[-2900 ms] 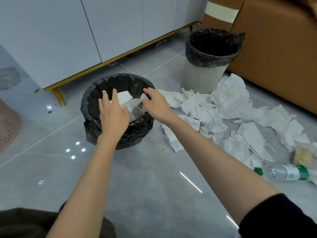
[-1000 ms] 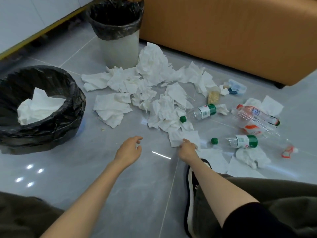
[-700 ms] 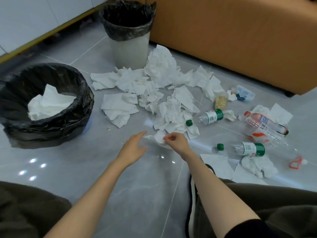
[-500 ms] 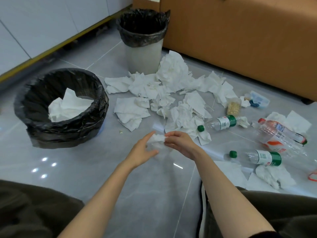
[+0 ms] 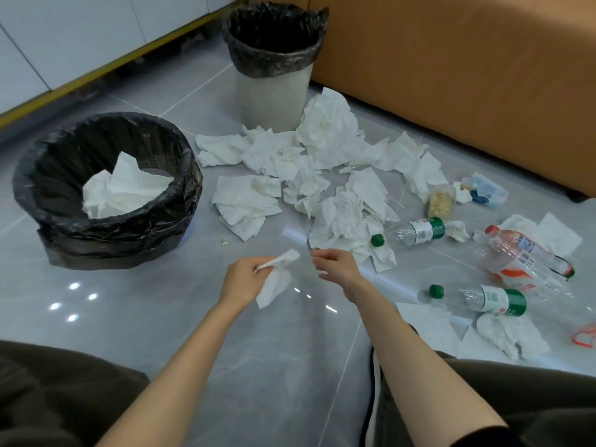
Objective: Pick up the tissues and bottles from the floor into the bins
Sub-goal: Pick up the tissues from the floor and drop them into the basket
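My left hand (image 5: 245,277) pinches a white tissue (image 5: 278,279) that hangs above the floor. A short way to its right, my right hand (image 5: 335,269) holds nothing, its fingers loosely curled. A low bin with a black liner (image 5: 180,169) stands at the left with crumpled tissues (image 5: 124,188) inside. A taller white bin (image 5: 272,88) with a black liner stands at the back. Several loose tissues (image 5: 322,175) lie between the bins and my hands. Three plastic bottles lie at the right: one (image 5: 416,232), a second (image 5: 483,296) and a crushed third (image 5: 522,256).
An orange sofa (image 5: 467,69) borders the floor at the back right. White cabinets on a yellow base (image 5: 96,66) run along the back left. A small snack packet (image 5: 440,204) and a blue wrapper (image 5: 488,190) lie among the litter. My legs fill the bottom corners.
My right hand picked a tissue off the floor and passed it to my left hand, then let go and drew slightly apart. The view swung from the low bin to the litter.
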